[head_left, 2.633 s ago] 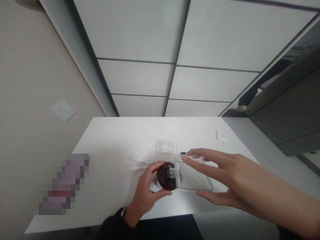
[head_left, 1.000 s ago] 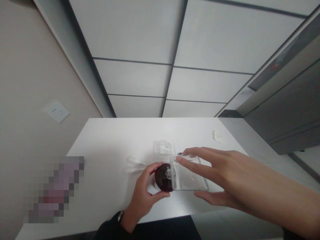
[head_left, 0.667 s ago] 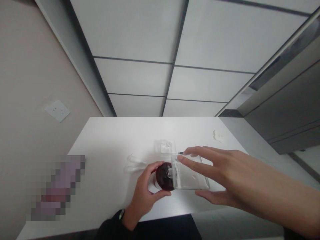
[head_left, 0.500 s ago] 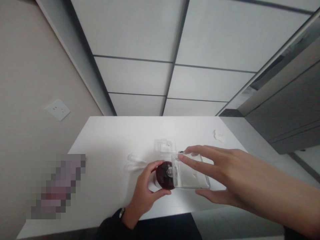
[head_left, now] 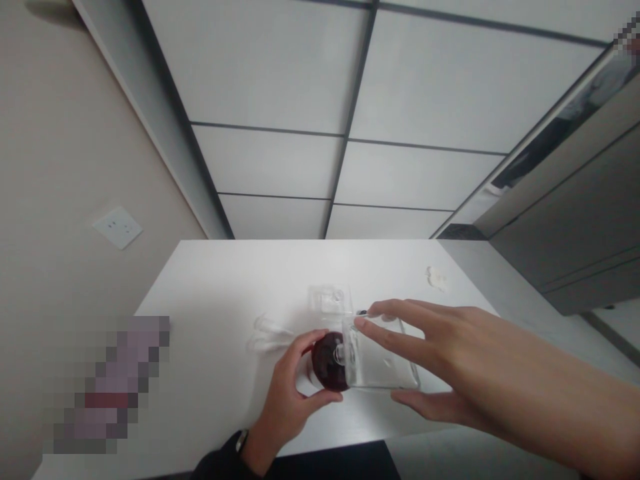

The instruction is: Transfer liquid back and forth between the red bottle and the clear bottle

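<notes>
My left hand (head_left: 287, 397) is closed round a dark red, round-topped container (head_left: 327, 363) held above the white table. In my right hand (head_left: 425, 347) is a clear rectangular bottle (head_left: 383, 357), lying on its side between fingers and thumb. The clear neck of this bottle points left and overlaps the dark red top; whether they touch I cannot tell. A small dark spot shows at the bottle's upper edge beside my right fingertips. Just behind the hands lies a clear plastic tray or lid (head_left: 327, 300).
Left of the hands, clear thin plastic pieces (head_left: 270, 335) lie on the white table (head_left: 210, 287). A small white item (head_left: 436, 277) sits at the back right. A blurred-out object (head_left: 113, 387) is at the left. A wall socket (head_left: 119, 227) and a panelled door (head_left: 280, 160) surround the table.
The view has tilted up slightly, so everything sits a little lower in the picture. Both hands keep the same holds, and the bottle stays on its side.
</notes>
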Demonstrator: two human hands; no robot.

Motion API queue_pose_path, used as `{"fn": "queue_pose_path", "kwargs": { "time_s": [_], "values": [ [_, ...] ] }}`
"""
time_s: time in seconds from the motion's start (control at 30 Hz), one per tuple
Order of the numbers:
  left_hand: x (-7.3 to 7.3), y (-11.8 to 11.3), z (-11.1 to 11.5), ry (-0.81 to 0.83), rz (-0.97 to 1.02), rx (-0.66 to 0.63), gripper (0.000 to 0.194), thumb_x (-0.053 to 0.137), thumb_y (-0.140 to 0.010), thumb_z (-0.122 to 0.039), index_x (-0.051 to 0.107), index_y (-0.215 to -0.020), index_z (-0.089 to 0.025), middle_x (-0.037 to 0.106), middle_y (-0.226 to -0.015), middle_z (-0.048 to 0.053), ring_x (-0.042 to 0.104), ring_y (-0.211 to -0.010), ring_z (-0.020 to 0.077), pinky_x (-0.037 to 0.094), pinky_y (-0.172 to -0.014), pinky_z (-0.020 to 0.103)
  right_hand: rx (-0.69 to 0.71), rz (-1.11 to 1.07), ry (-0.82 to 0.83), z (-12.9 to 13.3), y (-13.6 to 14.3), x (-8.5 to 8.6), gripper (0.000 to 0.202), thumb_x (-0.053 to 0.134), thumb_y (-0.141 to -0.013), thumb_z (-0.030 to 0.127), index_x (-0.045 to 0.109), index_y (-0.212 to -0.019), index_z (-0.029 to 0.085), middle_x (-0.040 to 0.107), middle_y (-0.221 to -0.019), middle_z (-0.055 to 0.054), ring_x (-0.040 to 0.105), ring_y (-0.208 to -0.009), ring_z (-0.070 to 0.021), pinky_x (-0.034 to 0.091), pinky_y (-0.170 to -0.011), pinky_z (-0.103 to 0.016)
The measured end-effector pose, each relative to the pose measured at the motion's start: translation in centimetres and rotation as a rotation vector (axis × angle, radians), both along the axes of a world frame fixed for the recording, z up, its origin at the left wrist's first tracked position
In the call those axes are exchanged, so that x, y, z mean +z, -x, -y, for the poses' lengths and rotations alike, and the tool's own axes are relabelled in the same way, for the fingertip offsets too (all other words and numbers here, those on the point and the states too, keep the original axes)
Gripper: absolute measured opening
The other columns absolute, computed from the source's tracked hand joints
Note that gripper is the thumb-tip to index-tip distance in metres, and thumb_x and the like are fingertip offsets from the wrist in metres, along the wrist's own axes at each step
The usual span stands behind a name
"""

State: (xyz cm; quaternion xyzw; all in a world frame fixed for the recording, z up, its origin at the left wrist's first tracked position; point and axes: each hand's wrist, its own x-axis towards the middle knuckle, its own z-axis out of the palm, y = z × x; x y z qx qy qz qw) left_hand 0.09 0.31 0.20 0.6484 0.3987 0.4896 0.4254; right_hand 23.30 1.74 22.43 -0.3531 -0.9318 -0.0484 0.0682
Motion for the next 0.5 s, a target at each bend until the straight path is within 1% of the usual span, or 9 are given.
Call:
{"fn": "queue_pose_path", "kwargs": {
  "time_s": [0.13,0.23,0.33,0.5],
  "values": [
    [-0.13,0.06,-0.01,-0.010,-0.013,0.001,0.078,0.089,-0.076,-0.067,0.064,-0.142,-0.032,0.075,-0.136,0.012,0.074,-0.123,0.0353,0.061,-0.106,0.050,-0.002,-0.008,-0.021,0.02,0.13,-0.14,0.078,0.108,-0.052,0.024,0.077,-0.123,0.014,0.081,-0.114,-0.013,0.081,-0.077,-0.0315,0.071,-0.058,-0.041],
    [0.05,-0.02,-0.02,-0.011,-0.003,-0.005,0.077,0.089,-0.077,-0.066,0.064,-0.141,-0.033,0.076,-0.136,0.010,0.074,-0.123,0.0342,0.061,-0.106,0.049,0.000,0.009,-0.005,-0.07,0.09,-0.21,0.083,0.108,-0.052,0.023,0.075,-0.128,0.015,0.080,-0.118,-0.013,0.081,-0.080,-0.0320,0.072,-0.062,-0.042],
    [0.19,-0.07,-0.04,-0.002,-0.002,-0.009,0.077,0.089,-0.077,-0.065,0.065,-0.141,-0.031,0.076,-0.135,0.011,0.074,-0.122,0.0343,0.062,-0.105,0.049,-0.006,0.024,0.007,-0.11,-0.07,-0.11,0.085,0.108,-0.054,0.023,0.074,-0.131,0.016,0.079,-0.120,-0.013,0.082,-0.084,-0.0324,0.072,-0.066,-0.043],
    [0.05,-0.02,-0.03,-0.004,-0.020,-0.001,0.078,0.089,-0.077,-0.066,0.065,-0.141,-0.028,0.075,-0.137,0.013,0.073,-0.124,0.0356,0.061,-0.106,0.051,-0.009,0.015,0.011,-0.07,0.07,0.17,0.081,0.108,-0.055,0.024,0.075,-0.129,0.015,0.080,-0.118,-0.013,0.082,-0.085,-0.0325,0.072,-0.066,-0.043]
  ]
}}
